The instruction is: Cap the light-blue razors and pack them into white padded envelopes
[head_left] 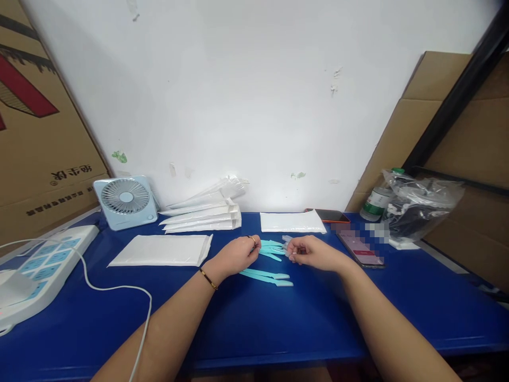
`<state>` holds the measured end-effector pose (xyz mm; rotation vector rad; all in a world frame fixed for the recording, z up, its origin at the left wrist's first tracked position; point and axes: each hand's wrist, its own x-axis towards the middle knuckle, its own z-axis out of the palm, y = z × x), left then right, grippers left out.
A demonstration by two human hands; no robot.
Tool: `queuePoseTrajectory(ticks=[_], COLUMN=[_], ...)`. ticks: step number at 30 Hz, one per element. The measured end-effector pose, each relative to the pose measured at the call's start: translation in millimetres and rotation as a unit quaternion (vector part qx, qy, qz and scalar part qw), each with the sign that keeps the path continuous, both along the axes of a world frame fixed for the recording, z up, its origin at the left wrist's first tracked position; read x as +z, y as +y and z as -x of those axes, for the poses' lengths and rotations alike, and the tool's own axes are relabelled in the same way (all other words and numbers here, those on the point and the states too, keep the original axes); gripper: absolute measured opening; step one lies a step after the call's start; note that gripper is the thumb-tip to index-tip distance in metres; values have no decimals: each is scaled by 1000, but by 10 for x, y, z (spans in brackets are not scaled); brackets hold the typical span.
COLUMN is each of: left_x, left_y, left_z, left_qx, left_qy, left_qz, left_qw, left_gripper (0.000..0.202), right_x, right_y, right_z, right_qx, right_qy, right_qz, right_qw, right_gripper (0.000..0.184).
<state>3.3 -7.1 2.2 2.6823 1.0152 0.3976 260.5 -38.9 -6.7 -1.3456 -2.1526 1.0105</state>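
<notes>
My left hand [238, 254] is closed, its thumb and fingers at the left end of a fanned bunch of teal eyebrow razors [272, 250]. The razors' far ends, with pale clear covers [286, 240], point toward my right hand [314, 251]. That hand is closed too, fingertips pinched beside those ends; what lies between them is too small to make out. Nearer to me, two more teal razors [267, 277] lie on the blue table [278, 329], their left ends partly hidden by my left hand.
White flat packets lie left [159, 250] and behind [293, 222], with a stack of packets [202, 215] near the wall. A fan [126, 201], power strip [47, 265] and white cable [115, 287] occupy the left. Phones [360, 249], a bottle [376, 201] and a plastic bag [421, 207] stand right.
</notes>
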Motion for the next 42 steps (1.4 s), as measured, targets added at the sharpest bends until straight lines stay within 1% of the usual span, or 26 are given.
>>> queuePoseTrajectory(ticks=[4, 7, 10, 13, 15, 18, 20, 22, 25, 27, 29, 31, 33, 39, 42], left_x=[-8, -24, -44, -84, -122, -179, -205, -219, -230, -237, -244, -247, -245, -206, -189], left_y=[-3, -6, -18, -23, -11, 27, 52, 67, 74, 78, 83, 87, 85, 62, 60], left_z=[-7, -15, -31, -49, -57, -57, -54, -55, -70, -87, -102, -113, -117, -125, -136], left_qx=[-5, -24, -45, -62, -67, -51, -33, -22, -13, -4, 6, 15, 24, 26, 32], left_qy=[0, -10, -12, 21, 39, 53, 66, 75, 80, 76, 70, 62, 56, 49, 22], left_qz=[-2, 7, 25, 25, -1, -54, -76, -85, -83, -78, -71, -64, -58, -54, -45], left_qw=[1000, 1000, 999, 998, 997, 996, 994, 993, 993, 994, 995, 996, 996, 997, 998], left_gripper=[13, 16, 18, 18, 19, 18, 21, 26, 29, 27, 19, 13, 11, 15, 15], right_x=[9, 27, 59, 90, 97, 74, 39, -4, -69, -101, -119, -122, -110, -37, -24], right_y=[-3, -19, -54, -74, -61, -9, 31, 65, 99, 109, 109, 101, 87, 41, 32], right_z=[53, 113, 151, 112, 43, -59, -84, -72, -32, -21, -23, -27, -26, -6, 17], right_qx=[4, 2, 11, 29, 11, -65, -91, -88, -69, -57, -48, -40, -36, -46, -38], right_qy=[2, 13, 13, -18, -35, -76, -121, -154, -171, -172, -173, -171, -155, -30, -12], right_qz=[-7, -9, 8, 26, 1, -67, -90, -99, -110, -111, -109, -102, -85, -17, -19], right_qw=[1000, 1000, 1000, 999, 999, 993, 984, 979, 977, 977, 978, 979, 984, 998, 999], right_gripper=[14, 14, 16, 19, 18, 14, 13, 12, 10, 8, 8, 9, 10, 11, 11])
